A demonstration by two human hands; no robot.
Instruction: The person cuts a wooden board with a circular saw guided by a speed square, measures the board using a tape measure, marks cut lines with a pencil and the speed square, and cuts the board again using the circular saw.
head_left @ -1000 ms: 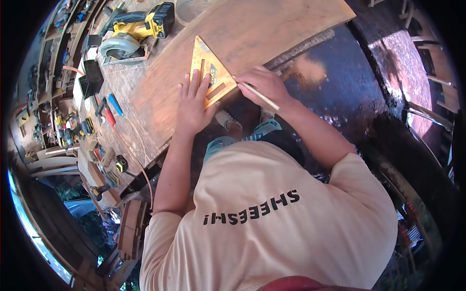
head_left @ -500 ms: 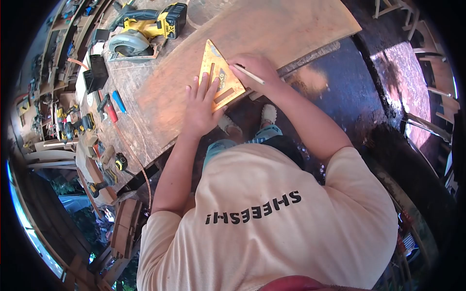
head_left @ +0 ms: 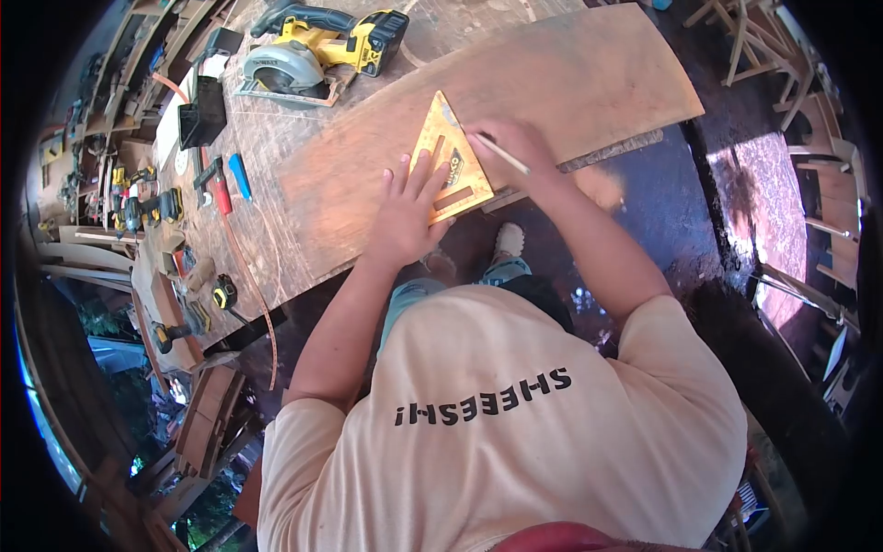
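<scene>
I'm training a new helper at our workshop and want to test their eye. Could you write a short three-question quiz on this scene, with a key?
1. What is the right hand holding?
2. Fill the gap: the fingers of the left hand lie spread on a yellow, slotted, ______ square.
3. True or false: the circular saw sits on the workbench, touched by neither hand.

Key
1. A pencil, beside the edge of the square.
2. Triangular.
3. True; both hands are at the square, apart from the saw.
</scene>
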